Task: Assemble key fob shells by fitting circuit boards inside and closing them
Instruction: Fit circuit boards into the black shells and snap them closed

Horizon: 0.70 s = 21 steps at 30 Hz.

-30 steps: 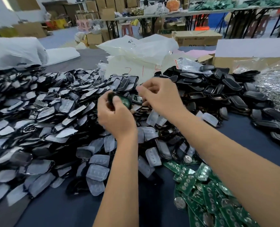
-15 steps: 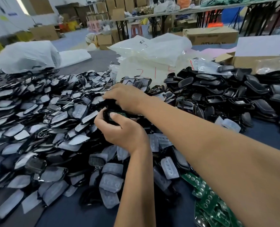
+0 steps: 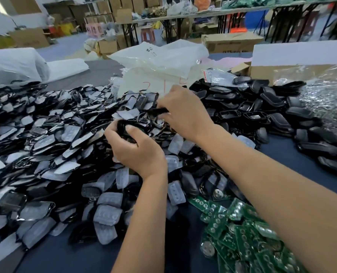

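My left hand (image 3: 136, 148) grips a black key fob shell half (image 3: 124, 128) above the pile, thumb laid across its top; any board inside it is hidden. Just above and to the right, my right hand (image 3: 183, 113) pinches a second thin black shell half (image 3: 157, 111) by its edge, held level. The two pieces are a short way apart. Green circuit boards (image 3: 240, 229) with round coin cells lie heaped at the lower right, partly under my right forearm.
A wide heap of black shell fronts with grey button pads (image 3: 51, 150) fills the left and middle. Black shell backs (image 3: 262, 113) are piled at the right. White plastic bags (image 3: 159, 62) and a cardboard box (image 3: 282, 67) stand behind; shiny small parts (image 3: 329, 99) lie far right.
My right hand has drawn back from the left side of the pile, where it reached across my left hand, and now holds a black shell half up to the right of the piece in my left hand.
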Motion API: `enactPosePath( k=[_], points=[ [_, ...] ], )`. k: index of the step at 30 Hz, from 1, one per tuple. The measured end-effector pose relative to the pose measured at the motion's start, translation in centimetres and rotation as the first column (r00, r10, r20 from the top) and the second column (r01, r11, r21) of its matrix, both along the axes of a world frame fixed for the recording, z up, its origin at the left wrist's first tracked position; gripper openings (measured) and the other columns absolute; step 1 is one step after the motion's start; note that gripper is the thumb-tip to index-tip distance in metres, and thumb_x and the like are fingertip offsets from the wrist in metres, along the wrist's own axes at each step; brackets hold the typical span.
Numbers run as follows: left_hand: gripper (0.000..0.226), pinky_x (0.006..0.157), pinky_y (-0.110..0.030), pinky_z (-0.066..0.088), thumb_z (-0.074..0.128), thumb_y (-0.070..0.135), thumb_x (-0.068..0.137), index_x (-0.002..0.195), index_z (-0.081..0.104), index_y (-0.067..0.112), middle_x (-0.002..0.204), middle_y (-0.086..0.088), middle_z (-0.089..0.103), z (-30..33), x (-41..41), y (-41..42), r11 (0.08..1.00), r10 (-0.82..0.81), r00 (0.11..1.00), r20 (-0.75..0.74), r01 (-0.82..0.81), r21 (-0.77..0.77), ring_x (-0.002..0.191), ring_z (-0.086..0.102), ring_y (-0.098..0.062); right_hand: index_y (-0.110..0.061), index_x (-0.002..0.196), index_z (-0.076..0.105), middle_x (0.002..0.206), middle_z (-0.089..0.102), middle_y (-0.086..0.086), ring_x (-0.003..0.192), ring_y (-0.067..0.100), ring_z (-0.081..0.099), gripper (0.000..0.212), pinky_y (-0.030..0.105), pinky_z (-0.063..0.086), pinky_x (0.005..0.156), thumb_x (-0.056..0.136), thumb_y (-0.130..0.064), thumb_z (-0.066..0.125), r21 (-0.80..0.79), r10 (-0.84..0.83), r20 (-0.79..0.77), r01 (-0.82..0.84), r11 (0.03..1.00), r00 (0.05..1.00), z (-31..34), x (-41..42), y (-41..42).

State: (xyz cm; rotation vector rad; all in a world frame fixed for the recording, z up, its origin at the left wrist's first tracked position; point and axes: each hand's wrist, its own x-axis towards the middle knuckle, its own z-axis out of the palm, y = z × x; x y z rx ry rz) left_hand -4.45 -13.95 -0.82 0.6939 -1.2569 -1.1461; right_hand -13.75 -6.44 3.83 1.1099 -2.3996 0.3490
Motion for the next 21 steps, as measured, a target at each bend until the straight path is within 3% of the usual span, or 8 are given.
enactPosePath(
  k=[2, 4, 7, 10, 14, 16, 18, 21],
  points=[
    [0.023, 0.074, -0.059, 0.056, 0.046, 0.018, 0.095, 0.113, 0.059, 0.013, 0.099, 0.010, 0.062, -0.4, -0.1, 0.7, 0.997, -0.082, 0.997, 0.004, 0.082, -0.006, 0.088, 0.064, -0.033, -0.018, 0.104, 0.071, 0.098, 0.070, -0.003, 0.108, 0.021, 0.051, 0.009, 0.033, 0.043, 0.089, 0.098, -0.016, 0.065, 0.133, -0.108, -0.106, 0.122, 0.984, 0.988, -0.8, 0.1, 2.2],
    [0.022, 0.069, -0.062, 0.056, 0.045, 0.019, 0.094, 0.111, 0.058, 0.015, 0.097, 0.007, 0.061, -0.6, -0.1, 1.4, 0.989, -0.146, 0.989, 0.039, 0.146, -0.013, 0.084, 0.063, -0.040, -0.020, 0.107, 0.070, 0.100, 0.070, -0.004, 0.110, 0.022, 0.050, 0.010, 0.033, 0.044, 0.090, 0.100, -0.017, 0.064, 0.178, -0.187, -0.124, 0.207, 0.962, 0.975, -1.3, -0.1, 4.4],
    [0.020, 0.071, -0.061, 0.057, 0.046, 0.020, 0.093, 0.110, 0.058, 0.019, 0.097, 0.005, 0.062, -0.7, -0.2, 2.0, 0.968, -0.245, 0.962, 0.122, 0.250, -0.024, 0.082, 0.065, -0.041, -0.021, 0.113, 0.073, 0.108, 0.072, -0.001, 0.114, 0.023, 0.051, 0.017, 0.035, 0.047, 0.093, 0.099, -0.017, 0.064, 0.292, -0.129, -0.028, 0.131, 0.947, 0.991, -1.7, -0.8, 6.8],
    [0.018, 0.072, -0.056, 0.058, 0.050, 0.021, 0.094, 0.108, 0.061, 0.024, 0.095, 0.009, 0.063, -0.8, -0.4, 2.5, 0.933, -0.327, 0.921, 0.211, 0.350, -0.081, 0.083, 0.066, -0.033, -0.018, 0.116, 0.075, 0.116, 0.072, 0.000, 0.115, 0.024, 0.054, 0.024, 0.039, 0.048, 0.097, 0.096, -0.012, 0.064, 0.384, -0.029, 0.094, -0.010, 0.923, 0.995, -1.7, -0.8, 7.4],
    [0.018, 0.069, -0.041, 0.055, 0.054, 0.023, 0.092, 0.106, 0.065, 0.025, 0.084, 0.012, 0.064, -0.9, -0.3, 4.1, 0.890, -0.366, 0.888, 0.277, 0.421, -0.174, 0.071, 0.060, -0.012, -0.023, 0.118, 0.075, 0.112, 0.073, 0.001, 0.115, 0.025, 0.055, 0.024, 0.044, 0.049, 0.095, 0.100, -0.019, 0.061, 0.331, -0.007, 0.084, -0.021, 0.943, 0.996, -1.6, -1.2, 8.1],
    [0.016, 0.069, -0.034, 0.054, 0.057, 0.022, 0.092, 0.105, 0.067, 0.025, 0.082, 0.015, 0.066, -1.1, -0.3, 5.2, 0.825, -0.441, 0.835, 0.329, 0.522, -0.218, 0.073, 0.062, -0.007, -0.021, 0.115, 0.077, 0.108, 0.074, 0.005, 0.111, 0.028, 0.057, 0.022, 0.044, 0.048, 0.093, 0.100, -0.021, 0.061, 0.226, -0.022, 0.100, -0.001, 0.974, 0.995, -1.7, -1.4, 8.9],
    [0.015, 0.063, -0.022, 0.047, 0.062, 0.023, 0.091, 0.105, 0.067, 0.029, 0.074, 0.020, 0.065, -1.4, -0.4, 6.5, 0.671, -0.548, 0.694, 0.467, 0.698, -0.249, 0.069, 0.061, -0.002, -0.015, 0.113, 0.079, 0.108, 0.077, 0.007, 0.106, 0.030, 0.061, 0.021, 0.042, 0.047, 0.092, 0.098, -0.017, 0.064, -0.038, -0.065, 0.146, 0.071, 0.997, 0.987, -2.1, -1.5, 10.3],
    [0.022, 0.061, -0.024, 0.044, 0.070, 0.030, 0.090, 0.108, 0.062, 0.038, 0.073, 0.014, 0.064, -2.3, -0.6, 8.3, 0.423, -0.615, 0.420, 0.667, 0.890, -0.170, 0.069, 0.059, -0.004, -0.013, 0.111, 0.081, 0.101, 0.079, -0.001, 0.094, 0.018, 0.068, 0.021, 0.035, 0.053, 0.090, 0.095, -0.011, 0.067, -0.463, -0.144, 0.256, 0.252, 0.850, 0.956, -3.1, -0.9, 13.4]
  ],
)
